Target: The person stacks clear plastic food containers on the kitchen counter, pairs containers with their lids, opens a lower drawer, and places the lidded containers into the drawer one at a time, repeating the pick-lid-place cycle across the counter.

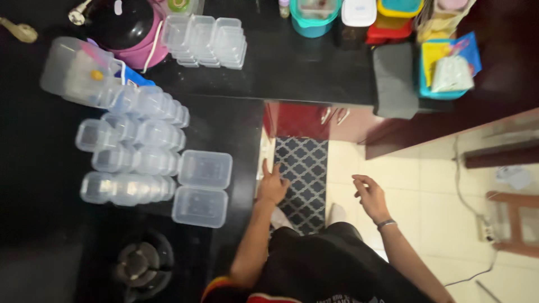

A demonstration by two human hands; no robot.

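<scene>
Left hand (273, 185) loosely open against the black counter edge (247, 168) near two clear rectangular plastic tubs (202, 188), seemingly for balance; right hand (370, 196) open, empty, over pale floor tiles (426, 191).

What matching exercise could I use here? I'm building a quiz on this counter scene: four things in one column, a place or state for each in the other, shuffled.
Things:
1. left hand
2. right hand
3. two clear rectangular tubs
4. patterned mat

Places or states:
A. on the floor beside the black counter
B. empty, in the air over the pale floor tiles
C. side by side, nearest the counter's edge
D. at the counter's edge, a finger extended

Pairs: 1-D, 2-B, 3-C, 4-A
</scene>
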